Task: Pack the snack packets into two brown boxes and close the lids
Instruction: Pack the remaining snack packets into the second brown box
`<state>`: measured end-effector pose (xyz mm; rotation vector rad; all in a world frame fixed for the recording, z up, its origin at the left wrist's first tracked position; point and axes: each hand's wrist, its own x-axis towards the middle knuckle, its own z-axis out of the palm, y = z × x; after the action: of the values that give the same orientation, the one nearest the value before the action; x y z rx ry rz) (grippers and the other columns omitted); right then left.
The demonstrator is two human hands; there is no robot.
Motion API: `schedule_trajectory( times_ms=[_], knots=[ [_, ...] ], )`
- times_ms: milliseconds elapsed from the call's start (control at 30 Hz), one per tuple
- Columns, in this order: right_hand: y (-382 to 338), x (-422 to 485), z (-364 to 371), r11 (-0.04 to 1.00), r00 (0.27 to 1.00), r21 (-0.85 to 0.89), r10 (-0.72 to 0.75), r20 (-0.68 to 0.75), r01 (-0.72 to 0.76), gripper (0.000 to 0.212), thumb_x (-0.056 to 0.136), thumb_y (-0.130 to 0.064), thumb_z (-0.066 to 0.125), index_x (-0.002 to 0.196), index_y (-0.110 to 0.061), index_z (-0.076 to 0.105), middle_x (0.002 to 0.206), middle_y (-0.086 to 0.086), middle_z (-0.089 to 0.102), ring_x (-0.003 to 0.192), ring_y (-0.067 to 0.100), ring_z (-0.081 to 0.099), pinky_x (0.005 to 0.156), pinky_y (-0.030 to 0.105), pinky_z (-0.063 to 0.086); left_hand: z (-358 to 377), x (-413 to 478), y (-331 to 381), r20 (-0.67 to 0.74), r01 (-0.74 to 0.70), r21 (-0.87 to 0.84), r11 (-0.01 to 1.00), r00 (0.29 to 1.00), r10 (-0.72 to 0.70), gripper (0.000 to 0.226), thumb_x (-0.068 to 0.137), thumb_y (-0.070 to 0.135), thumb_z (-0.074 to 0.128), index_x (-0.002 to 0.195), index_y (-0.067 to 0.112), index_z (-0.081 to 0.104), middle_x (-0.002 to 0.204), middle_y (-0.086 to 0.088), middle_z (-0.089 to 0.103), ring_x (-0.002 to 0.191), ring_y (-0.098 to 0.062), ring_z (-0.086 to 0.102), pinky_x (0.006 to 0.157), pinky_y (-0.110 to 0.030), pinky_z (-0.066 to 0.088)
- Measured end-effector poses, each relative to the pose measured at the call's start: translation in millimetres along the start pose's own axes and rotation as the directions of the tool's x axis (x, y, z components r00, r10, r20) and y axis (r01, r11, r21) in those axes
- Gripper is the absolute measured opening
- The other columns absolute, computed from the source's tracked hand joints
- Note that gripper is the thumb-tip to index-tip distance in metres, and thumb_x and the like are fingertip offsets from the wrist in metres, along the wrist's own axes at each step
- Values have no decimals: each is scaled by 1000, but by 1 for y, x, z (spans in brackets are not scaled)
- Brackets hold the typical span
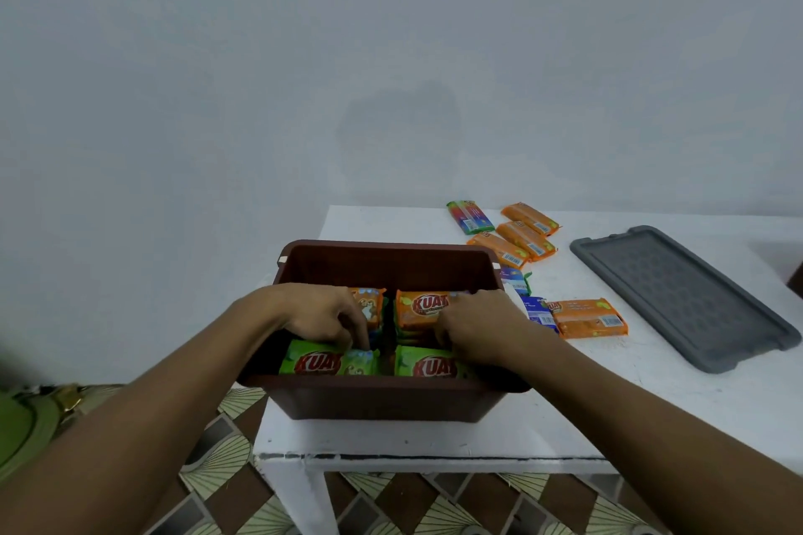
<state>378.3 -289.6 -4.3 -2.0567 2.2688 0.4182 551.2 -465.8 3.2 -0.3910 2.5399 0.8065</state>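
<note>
Head view, frame centre: both hands inside brown box [382,400]; left hand [321,315] pinching green packet [326,362], right hand [476,328] curled over orange packet [419,308]; grey lid [682,295] at right on counter [565,417].

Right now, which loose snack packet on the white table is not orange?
The rainbow-striped packet at the far end of the white table; the three orange packets beside it are plain orange.

A home — patterned floor tiles [243,487], white table [565,417].
</note>
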Motion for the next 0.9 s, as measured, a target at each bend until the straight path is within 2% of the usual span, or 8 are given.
schedule_trajectory(
  times_ms=[133, 233, 333, 400, 533, 667, 767, 900],
  knots=[
    [6, -3, -2, 999, 999, 26, -38, 8, 38, 23, 96, -29, 52, 113, -21, 66, 105, 5, 66, 84, 17, 61, 64, 26, 41, 3, 0, 1, -18, -9, 46, 999, 1000, 10, 25, 94, 18, 59, 114, 24, 71, 108, 11, 66, 96, -3, 62, 87, -26, 53],
    [12, -6, -1, 990, 989, 128, -37, -143, 56, 27, 92, -23, 58, 118, -22, 62, 112, 3, 62, 98, 19, 58, 77, 30, 47, 3, 4, 2, -94, -6, 88, 996, 995, 15, 20, 92, 20, 62, 109, 21, 73, 102, 10, 68, 90, -3, 63, 82, -24, 53],
    [37, -16, -2, 966, 855, 242, 46, -516, 94, 19, 89, -14, 55, 104, -15, 66, 108, 5, 61, 102, 21, 50, 85, 36, 45, -3, 9, 6, -201, 1, -73, 997, 979, -15, 12, 92, 15, 62, 89, 21, 72, 86, -1, 73, 71, -11, 69, 63, -30, 57],
    [69, -24, 2, 957, 751, 286, 150, -643, 54, 20, 83, -3, 54, 96, -11, 66, 101, 9, 64, 99, 28, 53, 82, 36, 39, -13, 17, 16, -338, -42, -9, 999, 941, 37, 11, 92, 17, 62, 83, 21, 69, 83, 3, 70, 70, -7, 66, 64, -27, 54],
    [143, -35, 39, 904, 869, 356, 361, -338, -237, 29, 87, -16, 61, 114, -25, 60, 128, 1, 58, 118, 21, 47, 95, 39, 42, -23, 50, 56, -530, -144, 86, 986, 831, 168, 9, 93, 20, 61, 85, 22, 65, 85, 9, 66, 75, -1, 60, 68, -23, 47],
    [194, -52, 88, 916, 961, 290, 265, 84, -278, 58, 84, -54, 63, 135, -33, 45, 137, -6, 50, 120, 12, 44, 102, 37, 40, -28, 98, 103, -611, -153, 138, 979, 765, 205, 5, 92, 25, 60, 89, 23, 65, 92, 10, 65, 84, -7, 58, 76, -30, 50],
    [219, -61, 112, 922, 969, 302, 242, 40, -242, 62, 82, -62, 60, 136, -37, 42, 129, -9, 52, 108, 7, 47, 90, 24, 42, -39, 135, 129, -607, -132, 177, 975, 765, 214, 6, 91, 28, 61, 91, 22, 64, 97, 9, 63, 89, -10, 57, 80, -35, 51],
    [238, -61, 128, 971, 995, 221, 100, -17, -94, 72, 78, -72, 53, 140, -38, 36, 129, -10, 49, 109, 8, 46, 91, 26, 41, -52, 186, 151, -492, -32, 213, 976, 860, 136, 10, 89, 31, 64, 93, 22, 62, 99, 7, 62, 90, -13, 58, 80, -38, 52]
  ],
)
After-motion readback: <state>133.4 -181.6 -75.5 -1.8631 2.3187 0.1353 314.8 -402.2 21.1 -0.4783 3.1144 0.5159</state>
